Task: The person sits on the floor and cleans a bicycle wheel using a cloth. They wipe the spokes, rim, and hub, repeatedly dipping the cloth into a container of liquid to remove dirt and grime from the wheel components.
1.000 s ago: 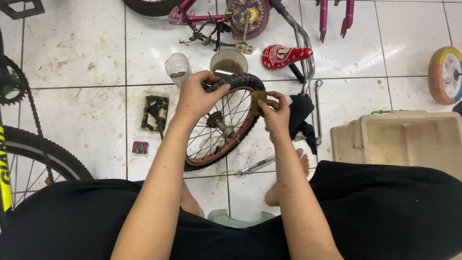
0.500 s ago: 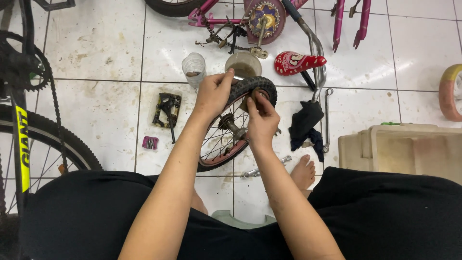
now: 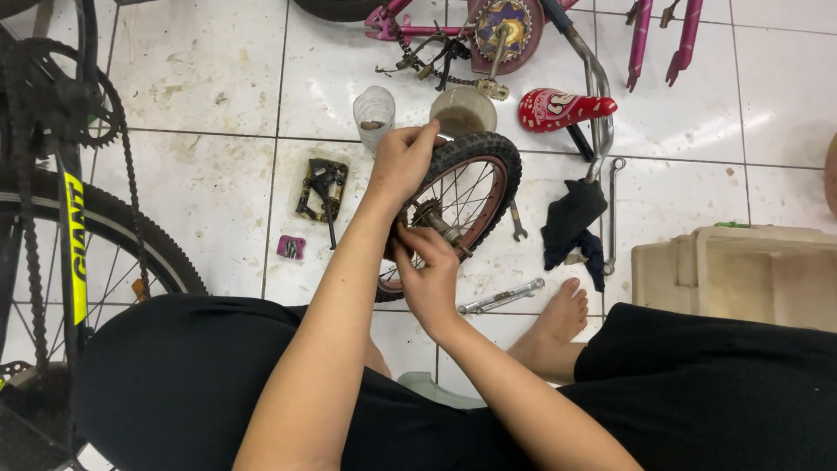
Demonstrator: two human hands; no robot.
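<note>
Standing at the far left, well away from the small wheel (image 3: 453, 209), a big bike (image 3: 78, 235) is cut off by the frame edge, only its chain, chainring and part of a tyre showing. Nearer the wheel on its left lie a black pedal (image 3: 321, 190) and a small pink piece (image 3: 291, 247), too small to identify. Beyond the wheel's top stand a clear cup (image 3: 374, 112) and a tub (image 3: 463, 111), partly hidden by the tyre. The left hand (image 3: 403, 161) is closed over the wheel's upper left tyre, holding it upright on the floor. The right hand (image 3: 425, 275) pinches at the hub; its fingertips hide what they grip. Right of the wheel lie a wrench (image 3: 503, 296), a black rag (image 3: 574, 222), a red saddle (image 3: 565, 109) and a beige bin (image 3: 741, 275), cut off at the right.
</note>
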